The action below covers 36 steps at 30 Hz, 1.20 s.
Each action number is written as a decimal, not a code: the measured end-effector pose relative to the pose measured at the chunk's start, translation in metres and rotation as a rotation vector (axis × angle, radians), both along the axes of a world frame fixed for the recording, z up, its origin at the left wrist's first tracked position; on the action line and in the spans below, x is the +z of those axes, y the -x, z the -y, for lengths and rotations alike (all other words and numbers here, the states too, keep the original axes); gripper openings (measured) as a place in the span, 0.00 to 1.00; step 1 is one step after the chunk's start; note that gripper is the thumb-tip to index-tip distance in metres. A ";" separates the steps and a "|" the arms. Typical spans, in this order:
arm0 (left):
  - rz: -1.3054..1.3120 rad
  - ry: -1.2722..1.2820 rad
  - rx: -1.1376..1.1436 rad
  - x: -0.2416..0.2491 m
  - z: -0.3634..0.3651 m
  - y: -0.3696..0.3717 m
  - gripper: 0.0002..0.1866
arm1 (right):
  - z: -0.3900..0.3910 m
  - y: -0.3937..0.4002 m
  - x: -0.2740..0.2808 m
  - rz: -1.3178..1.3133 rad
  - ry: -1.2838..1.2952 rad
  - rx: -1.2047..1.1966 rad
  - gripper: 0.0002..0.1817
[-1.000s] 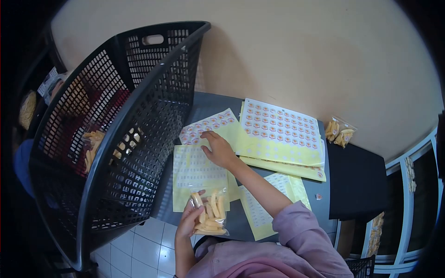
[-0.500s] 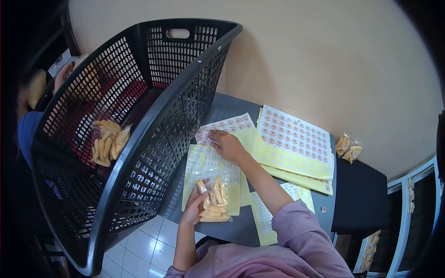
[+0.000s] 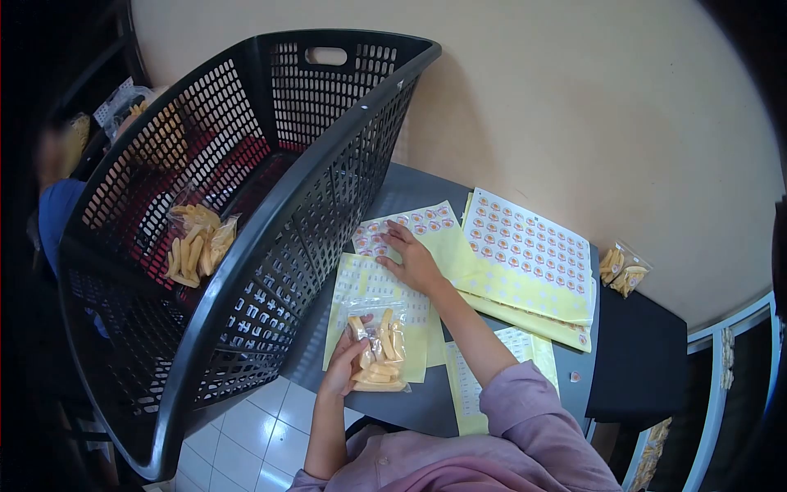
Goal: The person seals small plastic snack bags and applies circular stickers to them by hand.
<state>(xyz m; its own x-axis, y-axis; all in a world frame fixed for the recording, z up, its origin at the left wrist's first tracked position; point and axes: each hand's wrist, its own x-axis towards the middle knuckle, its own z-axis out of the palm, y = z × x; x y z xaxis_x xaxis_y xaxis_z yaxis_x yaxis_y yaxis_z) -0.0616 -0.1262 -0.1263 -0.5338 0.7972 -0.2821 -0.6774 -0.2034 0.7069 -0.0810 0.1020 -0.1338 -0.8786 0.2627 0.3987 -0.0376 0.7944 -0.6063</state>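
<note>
My left hand (image 3: 344, 366) is closed on the left side of a clear zip bag (image 3: 379, 354) of pale yellow stick-shaped snacks, held over the yellow label sheets. My right hand (image 3: 412, 261) is at a sheet of round red-and-white stickers (image 3: 428, 218) with a bare yellow lower part. Its thumb and forefinger are spread over the stickers, and I cannot make out anything between them. Below that sheet lies a yellow sheet of small printed labels (image 3: 348, 279), partly covered by the bag.
A large black crate (image 3: 328, 164) stands tilted at the left, with bags of snacks (image 3: 197, 244) inside. Stacked sticker sheets (image 3: 529, 262) lie right, another label sheet (image 3: 467, 385) in front. Bagged snacks (image 3: 623, 266) sit by the wall. Another person's blue sleeve (image 3: 59, 215) shows beyond the crate.
My right hand's thumb and forefinger have spread apart over the sticker sheet. The bag stays in my left hand, almost unmoved. The whole view has shifted slightly.
</note>
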 end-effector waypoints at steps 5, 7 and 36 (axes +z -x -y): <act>-0.015 0.038 -0.009 0.002 -0.001 0.001 0.24 | -0.001 0.003 -0.003 -0.001 -0.060 -0.003 0.20; -0.018 0.035 0.001 0.001 -0.001 0.000 0.24 | -0.001 0.004 -0.005 -0.006 -0.035 -0.005 0.19; -0.014 0.023 0.002 -0.003 -0.001 0.001 0.24 | 0.009 0.013 0.027 0.136 0.008 -0.137 0.08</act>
<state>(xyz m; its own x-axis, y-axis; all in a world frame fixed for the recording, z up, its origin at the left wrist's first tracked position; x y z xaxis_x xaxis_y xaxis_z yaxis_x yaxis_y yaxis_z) -0.0624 -0.1251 -0.1290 -0.5393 0.7897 -0.2923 -0.6667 -0.1884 0.7211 -0.0942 0.0928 -0.1065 -0.8802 0.3862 0.2758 0.1532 0.7813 -0.6050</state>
